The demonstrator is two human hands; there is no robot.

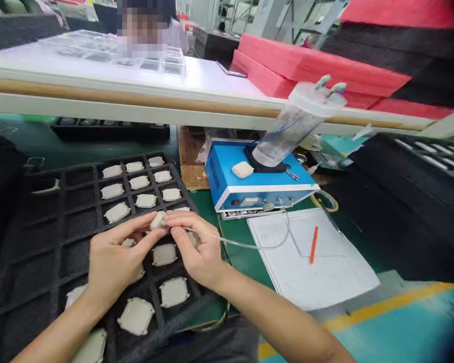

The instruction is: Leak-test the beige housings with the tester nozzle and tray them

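My left hand point(111, 257) pinches a small cream-coloured squarish piece point(158, 220) between thumb and fingers, tilted above a black foam tray point(58, 247). Closed around the end of a thin clear tube point(245, 246), my right hand point(202, 249) holds it against the right side of that piece. My fingers hide the exact spot where they meet. Similar cream pieces point(174, 292) lie singly in the tray's compartments, mostly in its right-hand columns. From my right hand the tube curves to the front of a blue box-shaped machine point(219, 171).
On the machine stand a tilted clear cylinder point(283, 131) and another cream piece point(242, 170). Papers point(287, 277) with an orange pen point(314, 244) lie right. A white shelf point(212, 80) crosses above, bearing red foam blocks point(265, 55). Black foam stacks point(363, 201) stand right. A person point(177, 38) sits opposite.
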